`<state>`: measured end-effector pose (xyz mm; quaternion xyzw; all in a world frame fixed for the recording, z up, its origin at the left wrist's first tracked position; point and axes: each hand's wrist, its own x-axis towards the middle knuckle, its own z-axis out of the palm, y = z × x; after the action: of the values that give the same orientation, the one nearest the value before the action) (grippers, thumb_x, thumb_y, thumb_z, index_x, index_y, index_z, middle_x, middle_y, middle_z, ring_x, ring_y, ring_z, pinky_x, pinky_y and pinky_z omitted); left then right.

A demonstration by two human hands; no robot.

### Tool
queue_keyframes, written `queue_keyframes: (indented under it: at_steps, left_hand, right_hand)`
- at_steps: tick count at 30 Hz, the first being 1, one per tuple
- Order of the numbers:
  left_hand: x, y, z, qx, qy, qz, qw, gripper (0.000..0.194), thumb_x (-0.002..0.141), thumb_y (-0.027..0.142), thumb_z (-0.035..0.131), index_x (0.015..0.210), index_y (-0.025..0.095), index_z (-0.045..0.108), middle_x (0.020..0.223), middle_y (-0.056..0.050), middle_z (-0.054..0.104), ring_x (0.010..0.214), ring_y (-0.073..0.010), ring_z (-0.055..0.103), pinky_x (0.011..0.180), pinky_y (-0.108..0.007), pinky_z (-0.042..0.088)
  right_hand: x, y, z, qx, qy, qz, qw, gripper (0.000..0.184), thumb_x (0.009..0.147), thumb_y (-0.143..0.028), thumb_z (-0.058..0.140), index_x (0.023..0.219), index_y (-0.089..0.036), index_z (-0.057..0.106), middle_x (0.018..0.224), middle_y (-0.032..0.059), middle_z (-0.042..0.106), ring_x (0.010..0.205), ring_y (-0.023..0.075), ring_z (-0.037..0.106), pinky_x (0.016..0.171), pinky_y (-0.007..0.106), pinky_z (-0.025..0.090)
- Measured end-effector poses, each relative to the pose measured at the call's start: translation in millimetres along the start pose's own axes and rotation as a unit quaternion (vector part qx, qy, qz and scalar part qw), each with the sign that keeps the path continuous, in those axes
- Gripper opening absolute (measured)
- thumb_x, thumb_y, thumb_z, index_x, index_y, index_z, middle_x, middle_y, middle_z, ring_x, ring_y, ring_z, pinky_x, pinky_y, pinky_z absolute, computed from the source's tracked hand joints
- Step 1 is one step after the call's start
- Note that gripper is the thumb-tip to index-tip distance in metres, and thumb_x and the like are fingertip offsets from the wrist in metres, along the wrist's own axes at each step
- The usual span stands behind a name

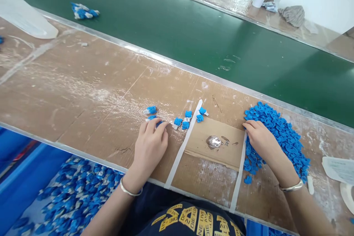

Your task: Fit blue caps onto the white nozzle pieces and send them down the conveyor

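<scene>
My left hand (151, 141) is over the cardboard-covered bench, thumb and fingers closed round a small blue piece (158, 123) that they partly hide. Just beyond it lie a blue piece with a clear-white tab (151, 110) and another half behind the fingers. Several similar blue and white pieces (177, 122) are scattered to its right. My right hand (260, 138) is at the left edge of a heap of small blue pieces (282, 132), its thumb and forefinger pinched together; what they hold is too small to make out. Between my hands, a shiny puddle of clear liquid (214, 141) sits on a cardboard sheet (199, 132).
White tape strips (182, 147) cross the bench. Beyond a metal edge runs a green belt (177, 25) carrying a blue and white clump (83, 11). A blue-lined bin of blue and white pieces (74, 191) stands below left. A white tray (339, 169) lies far right.
</scene>
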<state>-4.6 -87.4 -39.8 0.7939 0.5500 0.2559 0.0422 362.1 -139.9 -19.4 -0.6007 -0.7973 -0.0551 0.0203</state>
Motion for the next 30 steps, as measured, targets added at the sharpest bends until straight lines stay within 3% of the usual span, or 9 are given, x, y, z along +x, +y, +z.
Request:
queue_keyframes:
  at_steps: [3, 7, 10, 14, 19, 23, 27, 30]
  left_hand:
    - [5.4, -2.8, 3.1, 0.045, 0.009, 0.007, 0.999, 0.028, 0.091, 0.013, 0.047, 0.111, 0.02, 0.066, 0.119, -0.015, 0.059, 0.115, -0.0342, 0.053, 0.1, -0.054, 0.045]
    - [10.8, 12.5, 2.0, 0.013, -0.002, 0.006, 1.0, 0.024, 0.095, 0.019, 0.048, 0.115, 0.019, 0.062, 0.115, -0.013, 0.061, 0.108, -0.031, 0.056, 0.098, -0.05, 0.046]
    - [15.4, 20.7, 2.9, -0.014, -0.038, 0.009, 0.999, 0.024, 0.097, 0.026, 0.05, 0.116, 0.017, 0.061, 0.11, -0.013, 0.063, 0.105, -0.0293, 0.057, 0.097, -0.047, 0.046]
    - [20.1, 19.4, 7.6, -0.054, -0.098, 0.01, 0.994, 0.029, 0.097, 0.022, 0.046, 0.12, 0.012, 0.06, 0.11, -0.015, 0.062, 0.104, -0.0289, 0.059, 0.093, -0.043, 0.049]
    - [20.1, 17.1, 7.2, -0.094, -0.119, -0.005, 0.988, 0.023, 0.095, 0.016, 0.044, 0.109, 0.015, 0.062, 0.107, -0.011, 0.061, 0.097, -0.0242, 0.062, 0.089, -0.037, 0.051]
    - [16.0, 20.4, 2.6, -0.134, -0.102, -0.058, 0.984, 0.018, 0.09, 0.016, 0.049, 0.103, 0.017, 0.061, 0.101, -0.007, 0.062, 0.084, -0.02, 0.062, 0.082, -0.034, 0.052]
    - [8.8, 24.3, -0.4, -0.271, -0.094, -0.118, 0.951, 0.016, 0.087, 0.02, 0.054, 0.1, 0.019, 0.063, 0.095, -0.004, 0.064, 0.083, -0.018, 0.062, 0.077, -0.031, 0.052]
    - [3.5, 27.5, -3.1, -0.424, -0.113, -0.178, 0.881, 0.023, 0.084, 0.024, 0.06, 0.105, 0.018, 0.065, 0.099, -0.005, 0.067, 0.089, -0.018, 0.064, 0.083, -0.032, 0.053]
  right_hand:
    - [4.5, 3.2, -2.7, -0.01, -0.021, -0.02, 1.0, 0.037, 0.082, 0.003, 0.037, 0.091, -0.014, 0.069, 0.09, 0.0148, 0.067, 0.078, 0.0258, 0.058, 0.074, 0.039, 0.05]
    - [2.9, 2.3, -2.7, -0.001, -0.022, -0.039, 0.999, 0.034, 0.09, -0.004, 0.036, 0.094, -0.014, 0.068, 0.092, 0.0138, 0.065, 0.081, 0.0241, 0.061, 0.075, 0.036, 0.052]
    - [-6.6, -2.8, 6.5, 0.026, 0.018, -0.038, 0.999, 0.031, 0.097, -0.012, 0.037, 0.103, -0.015, 0.068, 0.102, 0.0134, 0.068, 0.093, 0.0229, 0.065, 0.082, 0.036, 0.055]
    - [-19.4, -13.1, 18.5, 0.051, 0.077, -0.034, 0.995, 0.029, 0.099, -0.017, 0.04, 0.108, -0.014, 0.068, 0.111, 0.015, 0.071, 0.102, 0.0251, 0.065, 0.089, 0.041, 0.056]
    - [-15.6, -11.7, 16.6, 0.123, 0.067, -0.01, 0.99, 0.027, 0.099, -0.02, 0.043, 0.095, -0.015, 0.069, 0.106, 0.015, 0.073, 0.097, 0.026, 0.067, 0.086, 0.045, 0.054]
    - [-5.4, -2.4, 10.5, 0.145, 0.048, 0.003, 0.988, 0.024, 0.098, -0.024, 0.045, 0.089, -0.019, 0.067, 0.101, 0.0117, 0.073, 0.094, 0.0253, 0.067, 0.083, 0.043, 0.054]
    - [-1.2, 1.5, 9.6, 0.156, 0.032, 0.008, 0.987, 0.021, 0.095, -0.022, 0.046, 0.097, -0.019, 0.067, 0.101, 0.0116, 0.072, 0.096, 0.0262, 0.067, 0.085, 0.044, 0.055]
    - [-1.7, 0.8, 11.8, 0.157, 0.033, 0.013, 0.987, 0.022, 0.094, -0.023, 0.046, 0.093, -0.019, 0.068, 0.101, 0.0132, 0.073, 0.094, 0.0277, 0.068, 0.084, 0.045, 0.056]
